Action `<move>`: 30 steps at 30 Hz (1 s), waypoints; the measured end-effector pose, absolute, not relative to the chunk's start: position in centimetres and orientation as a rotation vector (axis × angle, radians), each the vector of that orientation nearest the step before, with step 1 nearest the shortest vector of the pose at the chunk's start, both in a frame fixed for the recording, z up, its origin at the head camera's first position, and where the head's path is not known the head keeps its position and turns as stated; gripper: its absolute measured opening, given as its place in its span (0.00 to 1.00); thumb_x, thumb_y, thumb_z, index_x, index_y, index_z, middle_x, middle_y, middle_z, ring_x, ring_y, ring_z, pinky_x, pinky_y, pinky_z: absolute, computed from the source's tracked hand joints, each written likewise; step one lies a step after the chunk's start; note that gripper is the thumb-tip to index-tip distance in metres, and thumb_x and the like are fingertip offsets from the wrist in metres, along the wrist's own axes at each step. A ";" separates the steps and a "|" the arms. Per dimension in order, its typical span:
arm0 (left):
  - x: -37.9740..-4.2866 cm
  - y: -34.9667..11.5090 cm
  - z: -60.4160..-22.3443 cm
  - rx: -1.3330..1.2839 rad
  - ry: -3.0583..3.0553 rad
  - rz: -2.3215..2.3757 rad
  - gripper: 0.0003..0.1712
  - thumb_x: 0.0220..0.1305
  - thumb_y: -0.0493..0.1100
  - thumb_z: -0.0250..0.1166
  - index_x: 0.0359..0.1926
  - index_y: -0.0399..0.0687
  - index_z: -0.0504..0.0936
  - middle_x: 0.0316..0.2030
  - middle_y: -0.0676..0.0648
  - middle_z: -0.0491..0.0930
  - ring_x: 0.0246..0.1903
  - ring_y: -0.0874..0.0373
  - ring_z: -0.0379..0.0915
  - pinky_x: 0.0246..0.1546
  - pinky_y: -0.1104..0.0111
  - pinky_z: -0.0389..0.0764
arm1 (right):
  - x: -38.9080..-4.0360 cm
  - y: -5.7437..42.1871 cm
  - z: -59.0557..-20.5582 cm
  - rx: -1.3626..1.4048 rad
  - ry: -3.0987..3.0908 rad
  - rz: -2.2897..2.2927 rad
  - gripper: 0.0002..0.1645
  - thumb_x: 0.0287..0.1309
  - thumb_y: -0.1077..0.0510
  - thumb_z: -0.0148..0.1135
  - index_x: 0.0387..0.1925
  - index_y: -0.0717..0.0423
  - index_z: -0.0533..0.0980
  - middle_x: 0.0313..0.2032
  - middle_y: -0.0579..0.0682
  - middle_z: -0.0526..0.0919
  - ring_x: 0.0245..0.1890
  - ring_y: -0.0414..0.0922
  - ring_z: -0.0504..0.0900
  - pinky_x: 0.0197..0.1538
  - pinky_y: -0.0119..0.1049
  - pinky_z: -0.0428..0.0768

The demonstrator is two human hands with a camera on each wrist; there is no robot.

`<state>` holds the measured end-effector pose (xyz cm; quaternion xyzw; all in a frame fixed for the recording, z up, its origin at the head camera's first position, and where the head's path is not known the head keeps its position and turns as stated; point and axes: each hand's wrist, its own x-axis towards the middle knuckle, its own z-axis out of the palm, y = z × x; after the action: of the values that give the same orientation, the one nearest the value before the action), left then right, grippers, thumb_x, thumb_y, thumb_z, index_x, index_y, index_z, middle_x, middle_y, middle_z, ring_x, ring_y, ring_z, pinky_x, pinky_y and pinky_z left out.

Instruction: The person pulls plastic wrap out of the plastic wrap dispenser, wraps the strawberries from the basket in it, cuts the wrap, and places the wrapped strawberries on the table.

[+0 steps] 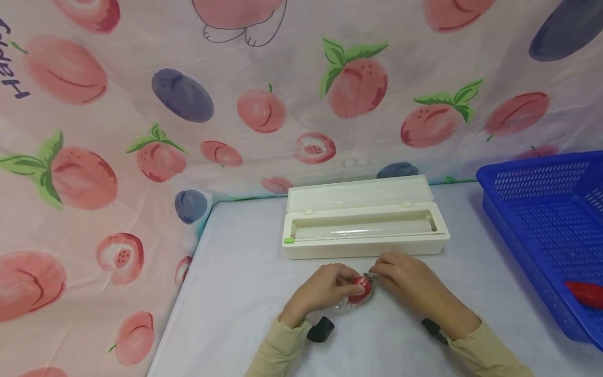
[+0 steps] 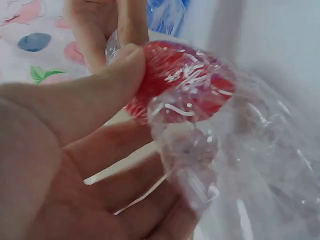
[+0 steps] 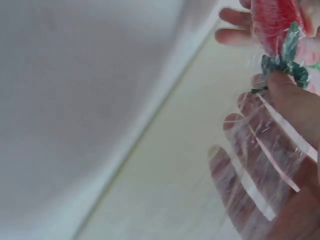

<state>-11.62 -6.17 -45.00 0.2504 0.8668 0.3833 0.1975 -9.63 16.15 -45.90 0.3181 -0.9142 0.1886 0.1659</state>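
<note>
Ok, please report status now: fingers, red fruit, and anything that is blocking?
Left fingers pinch red fruit in clear film; right fingers pinch its leafy end. Loose film at both ends. Nothing seen blocking; open white box beyond.

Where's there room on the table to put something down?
There's a big bare patch of white table between the fruit-patterned cloth and the white box and left hand. A smaller one lies between box and blue basket. It's crowded before the box: that hand and the right hand hold a plastic-wrapped red thing.

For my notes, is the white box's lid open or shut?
Open: the lid is swung back, and the roll inside shows.
</note>
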 end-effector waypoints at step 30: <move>-9.5 -5.2 -41.0 0.339 1.947 1.903 0.18 0.64 0.40 0.69 0.53 0.37 0.83 0.44 0.38 0.87 0.42 0.57 0.86 0.46 0.68 0.84 | -9.5 16.7 -42.1 0.793 -2.264 0.688 0.31 0.76 0.41 0.41 0.62 0.56 0.77 0.58 0.54 0.81 0.61 0.53 0.76 0.74 0.26 0.56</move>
<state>-9.49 -5.25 -40.99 0.1211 0.6956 0.6800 0.1976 -9.53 16.72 -42.14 0.3012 -0.8603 0.2613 0.3176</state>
